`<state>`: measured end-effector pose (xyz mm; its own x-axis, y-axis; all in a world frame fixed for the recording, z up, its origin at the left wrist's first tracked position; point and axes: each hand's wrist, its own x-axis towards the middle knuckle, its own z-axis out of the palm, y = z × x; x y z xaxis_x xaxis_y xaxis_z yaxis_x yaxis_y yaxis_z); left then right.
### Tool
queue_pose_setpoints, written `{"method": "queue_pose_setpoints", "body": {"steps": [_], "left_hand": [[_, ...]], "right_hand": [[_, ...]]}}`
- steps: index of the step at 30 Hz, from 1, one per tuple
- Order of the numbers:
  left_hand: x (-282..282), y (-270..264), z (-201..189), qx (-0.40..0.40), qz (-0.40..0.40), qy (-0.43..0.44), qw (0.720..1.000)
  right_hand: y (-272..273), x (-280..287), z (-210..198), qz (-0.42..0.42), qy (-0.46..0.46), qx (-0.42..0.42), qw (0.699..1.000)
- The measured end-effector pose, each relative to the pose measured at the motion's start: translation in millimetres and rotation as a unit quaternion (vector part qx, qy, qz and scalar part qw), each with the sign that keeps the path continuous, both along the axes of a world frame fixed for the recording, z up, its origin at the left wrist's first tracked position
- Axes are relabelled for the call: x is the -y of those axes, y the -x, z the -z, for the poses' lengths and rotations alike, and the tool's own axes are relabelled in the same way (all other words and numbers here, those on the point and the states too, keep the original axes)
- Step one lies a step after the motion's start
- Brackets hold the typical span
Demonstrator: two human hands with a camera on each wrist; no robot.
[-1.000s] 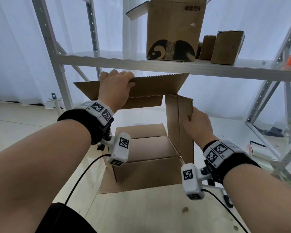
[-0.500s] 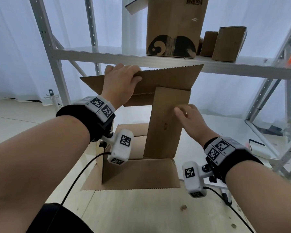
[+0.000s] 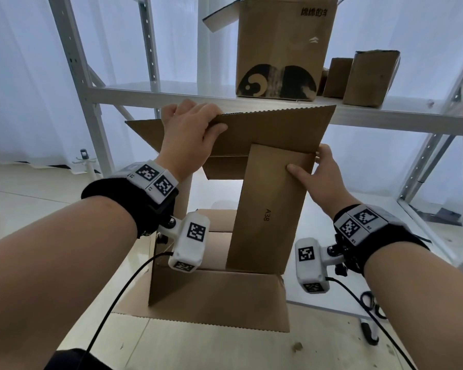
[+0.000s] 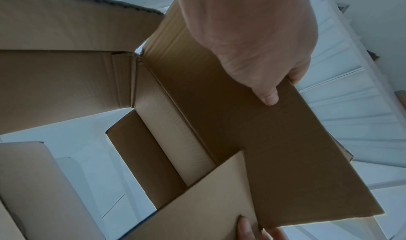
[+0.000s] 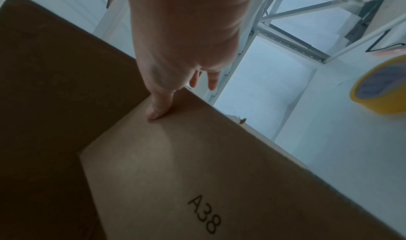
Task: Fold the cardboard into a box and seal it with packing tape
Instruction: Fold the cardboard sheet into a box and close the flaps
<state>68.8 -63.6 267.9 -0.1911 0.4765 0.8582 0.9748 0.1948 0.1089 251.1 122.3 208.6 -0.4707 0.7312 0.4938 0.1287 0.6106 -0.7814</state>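
At frame centre, a person squares up an open cardboard box (image 3: 217, 295) on the table. The left hand (image 3: 190, 137) grips the far long flap (image 3: 273, 129) by its top edge; the right hand (image 3: 324, 180) pinches the short flap marked A38 (image 3: 267, 209), which it appears to be folding inward. Next, the long flaps likely must close over it before the yellow packing tape (image 5: 382, 87), at the right edge of the right-wrist view, comes in.

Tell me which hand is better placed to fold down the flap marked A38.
Probably the right hand: it already grips the A38 flap near its top edge, while the left hand grips the long flap above.
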Motion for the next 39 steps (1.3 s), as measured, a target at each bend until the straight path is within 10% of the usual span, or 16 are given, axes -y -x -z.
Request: {"method": "queue_pose_setpoints", "body": {"steps": [17,32,39], "left_hand": [[-23.3,2.7,35.9,0.021,0.031,0.143,0.989],[-43.9,11.5,32.5,-0.016,-0.063,0.167,0.984],[-47.7,6.9,23.0,0.021,-0.118,0.219,0.968]], "right_hand": [[-10.3,-20.0,82.4,0.092,-0.087,0.082,0.989],[-7.9,-27.5,64.7,0.111,-0.086,0.146,0.979],[-11.7,0.9,32.5,0.001,0.065,0.061,0.996]]}}
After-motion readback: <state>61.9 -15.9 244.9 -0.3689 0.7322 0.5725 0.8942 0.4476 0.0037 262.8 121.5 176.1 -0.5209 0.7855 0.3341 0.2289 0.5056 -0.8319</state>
